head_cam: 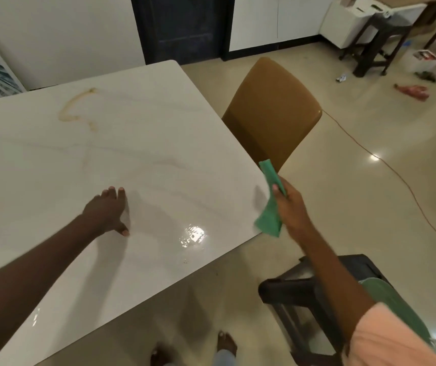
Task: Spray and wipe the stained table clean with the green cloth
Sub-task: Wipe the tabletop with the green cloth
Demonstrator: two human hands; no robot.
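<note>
Pinching the green cloth (pixel 271 207) between curled fingers (pixel 275 188), the right hand (pixel 290 207) holds it in the air just off the table's (pixel 158 128) near-right edge, while the left hand (pixel 108 211) rests spread and flat on the marble. The brown stain (pixel 75 109) lies well away at the far left, so a short reach could miss it, and the loosely hanging cloth might only smear it. Both arms are stretched forward, the left across the tabletop.

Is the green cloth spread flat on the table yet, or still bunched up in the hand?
Bunched and off the table. The green cloth hangs crumpled in the right hand beyond the white marble table edge.
</note>
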